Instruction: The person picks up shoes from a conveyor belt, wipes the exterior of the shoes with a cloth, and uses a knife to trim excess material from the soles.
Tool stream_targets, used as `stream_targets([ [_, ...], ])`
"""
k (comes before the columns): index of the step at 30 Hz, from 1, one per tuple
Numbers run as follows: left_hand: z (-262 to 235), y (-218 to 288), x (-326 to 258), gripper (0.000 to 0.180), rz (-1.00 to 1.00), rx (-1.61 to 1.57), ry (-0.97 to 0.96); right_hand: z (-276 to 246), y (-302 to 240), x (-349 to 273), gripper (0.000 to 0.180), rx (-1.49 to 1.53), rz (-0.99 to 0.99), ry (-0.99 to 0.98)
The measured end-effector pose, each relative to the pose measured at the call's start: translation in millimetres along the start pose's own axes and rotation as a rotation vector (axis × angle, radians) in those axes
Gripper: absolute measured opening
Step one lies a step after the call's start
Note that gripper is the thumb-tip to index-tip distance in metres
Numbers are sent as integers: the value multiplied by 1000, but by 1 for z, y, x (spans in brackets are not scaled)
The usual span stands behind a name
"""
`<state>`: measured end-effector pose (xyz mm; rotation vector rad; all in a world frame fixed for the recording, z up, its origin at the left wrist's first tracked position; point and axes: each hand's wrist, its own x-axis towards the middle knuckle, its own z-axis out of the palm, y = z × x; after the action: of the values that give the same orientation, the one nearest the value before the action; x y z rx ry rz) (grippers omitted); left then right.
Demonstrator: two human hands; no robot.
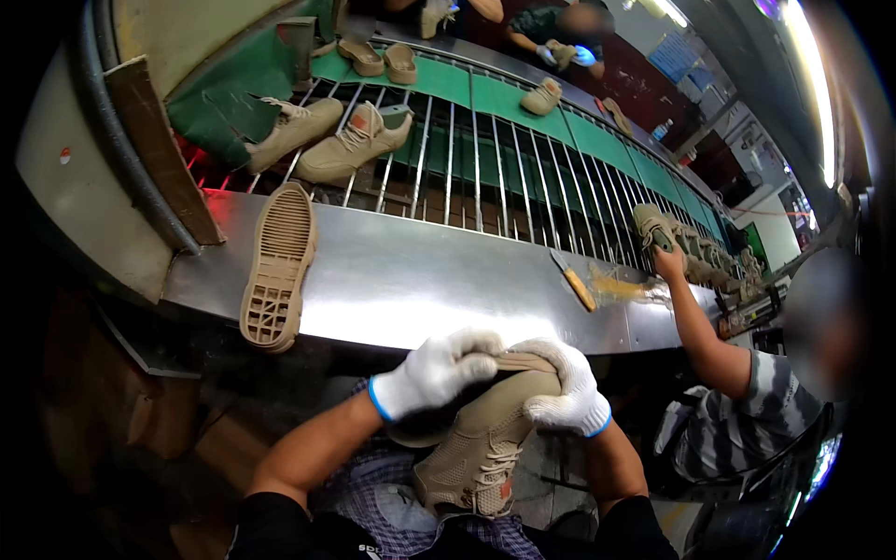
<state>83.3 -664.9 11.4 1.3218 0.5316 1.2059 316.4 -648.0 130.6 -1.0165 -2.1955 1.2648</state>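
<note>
A beige lace-up shoe [481, 439] is held over my lap, tilted with its toe up and its laces to the right. My left hand [437, 375], in a white knit glove with a blue cuff, has its fingers closed on the tan sole [523, 360] at the toe. Around the toe from the other side wraps my right hand [567, 387], gloved the same way, thumb on the upper. The shoe's underside is mostly hidden by my left hand and forearm. A loose tan sole [278, 266], tread up, rests on the metal ledge [420, 271] ahead to the left.
A wooden-handled knife [573, 281] lies by a yellowish smear on the ledge. Beyond runs a rod conveyor [476, 159] with green sheets, carrying two beige shoes [359, 142] and soles [401, 63]. At right, a person's hand [668, 261] grips a shoe; others work across the line.
</note>
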Motion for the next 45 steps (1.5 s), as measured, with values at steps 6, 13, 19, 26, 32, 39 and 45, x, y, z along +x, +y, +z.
stream_targets([
  [6, 28, 15, -6, 52, -79, 299, 25, -11, 30, -24, 67, -22, 204, -45],
  [13, -4, 31, -43, 90, -146, 483, -365, -16, 54, -38, 82, 194, 288, 21],
  [19, 2, 38, -12, 81, -20, 358, -343, -14, 40, -26, 77, 160, 151, 4],
  [26, -21, 15, 6, 76, -288, -144, -333, -10, 35, -24, 77, 290, 152, -37],
  [32, 4, 46, -26, 83, -178, 303, -319, -11, 68, -33, 73, 226, 144, -34],
  [39, 26, 58, -42, 87, -126, 511, -239, -10, 62, -35, 82, 291, 131, -60],
  [45, 34, 69, -64, 106, -19, 485, -108, 28, 48, -32, 95, 826, -4, 216],
])
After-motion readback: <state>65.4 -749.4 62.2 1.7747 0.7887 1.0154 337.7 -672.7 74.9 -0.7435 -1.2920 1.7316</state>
